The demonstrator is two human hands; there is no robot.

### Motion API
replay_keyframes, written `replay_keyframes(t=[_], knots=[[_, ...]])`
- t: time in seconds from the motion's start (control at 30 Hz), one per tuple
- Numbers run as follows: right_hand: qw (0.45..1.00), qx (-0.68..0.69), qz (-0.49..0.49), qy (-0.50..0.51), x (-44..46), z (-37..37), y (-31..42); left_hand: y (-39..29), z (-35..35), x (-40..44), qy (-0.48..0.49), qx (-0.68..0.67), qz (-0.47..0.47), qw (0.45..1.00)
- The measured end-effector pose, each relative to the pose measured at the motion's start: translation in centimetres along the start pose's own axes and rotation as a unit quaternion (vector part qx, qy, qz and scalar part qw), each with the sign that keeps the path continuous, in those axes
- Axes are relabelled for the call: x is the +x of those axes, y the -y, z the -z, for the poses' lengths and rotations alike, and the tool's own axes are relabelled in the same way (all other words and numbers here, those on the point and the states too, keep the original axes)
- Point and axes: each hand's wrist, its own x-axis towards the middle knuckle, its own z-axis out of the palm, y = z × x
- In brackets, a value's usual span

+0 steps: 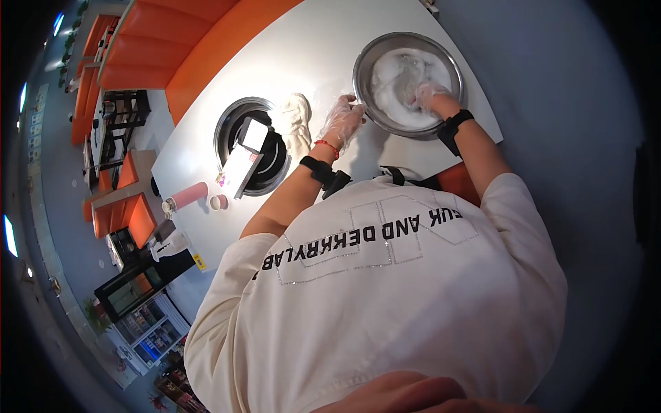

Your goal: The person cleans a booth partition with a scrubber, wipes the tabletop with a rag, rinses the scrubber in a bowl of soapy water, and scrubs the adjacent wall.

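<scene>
White table (323,62), right hand (432,98) in foamy bowl (366,60)

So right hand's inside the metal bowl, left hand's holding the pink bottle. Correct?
Not quite: the left hand is at the rim of the metal bowl, not on the pink bottle, per the head view. The right hand is inside the bowl, as you say.

On my feed, the white tabletop (275,58) is brightest, nearly washed out, while the grey floor (571,89) sits dim. Small ceiling lights (10,235) glare at the far left. Soft shadow falls beside the left hand (344,118). I see wide-angle bending, blackened corners, and distant shelves (153,337) looking soft.
</scene>
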Motion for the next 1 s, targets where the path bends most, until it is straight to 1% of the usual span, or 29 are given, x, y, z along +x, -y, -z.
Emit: replay_keyframes(t=[0.1, 0.2, 0.27, 0.3, 0.33, 0.4, 0.5, 0.53, 0.57, 0.63, 0.7, 0.73, 0.77, 0.83, 0.87, 0.97, 1.0], knots=[[0.988, 0.040, -0.115, -0.094, 0.5, 0.5, -0.5, -0.2, 0.2, -0.2, -0.021, 0.004, -0.010, 1.000], [0.991, -0.025, -0.105, -0.085, -2.0, 2.2, 1.0, 0.6, 0.1, 0.2, -0.044, -0.020, -0.040, 0.998], [0.997, -0.028, -0.036, -0.060, 1.7, -1.3, -0.9, 0.7, 0.2, 0.1, -0.045, -0.014, -0.055, 0.997], [0.998, -0.030, -0.001, -0.047, 2.0, -1.6, -0.6, 0.5, 0.2, -0.1, -0.045, -0.011, -0.061, 0.997], [0.996, -0.003, -0.053, -0.075, 2.1, -1.7, -0.8, 0.4, 0.3, -0.2, -0.047, -0.013, -0.065, 0.997], [0.978, 0.051, -0.155, -0.126, -1.1, 1.3, 1.3, 0.2, 0.3, -0.4, -0.052, -0.018, -0.072, 0.996], [0.981, -0.088, -0.039, -0.166, -1.7, 0.4, 0.6, 0.8, 0.1, 0.1, -0.053, -0.046, -0.107, 0.992], [0.988, -0.083, -0.007, -0.132, 5.2, -4.6, -3.6, 0.7, 0.0, 0.2, -0.056, -0.060, -0.109, 0.991], [0.990, -0.007, 0.016, -0.142, 4.6, -5.1, -2.7, 0.8, 0.2, 0.5, -0.045, -0.056, -0.117, 0.991], [0.974, 0.142, 0.060, -0.164, 2.1, -2.2, -1.6, 0.3, 0.6, 0.9, -0.025, -0.053, -0.138, 0.989], [0.930, 0.321, 0.062, -0.169, -1.4, 0.6, 0.4, -1.5, 1.0, 0.2, 0.021, -0.065, -0.138, 0.988], [0.896, 0.407, 0.060, -0.169, -3.2, 1.7, 1.5, -2.5, 1.0, -0.4, 0.044, -0.072, -0.139, 0.987], [0.882, 0.422, 0.100, -0.185, -4.5, 2.4, 2.0, -3.8, 0.9, -1.1, 0.067, -0.067, -0.124, 0.988], [0.849, 0.448, 0.177, -0.217, -6.8, 3.8, 3.0, -6.1, 0.6, -2.4, 0.115, -0.057, -0.097, 0.987], [0.848, 0.430, 0.195, -0.241, -8.5, 4.7, 3.7, -6.3, 0.5, -2.3, 0.151, -0.056, -0.112, 0.981], [0.831, 0.322, 0.271, -0.363, -10.3, 5.6, 4.5, -8.4, -0.4, -2.9, 0.188, -0.063, -0.151, 0.968], [0.820, 0.320, 0.292, -0.373, -10.3, 5.7, 4.5, -9.2, -0.8, -3.2, 0.189, -0.076, -0.164, 0.965]])
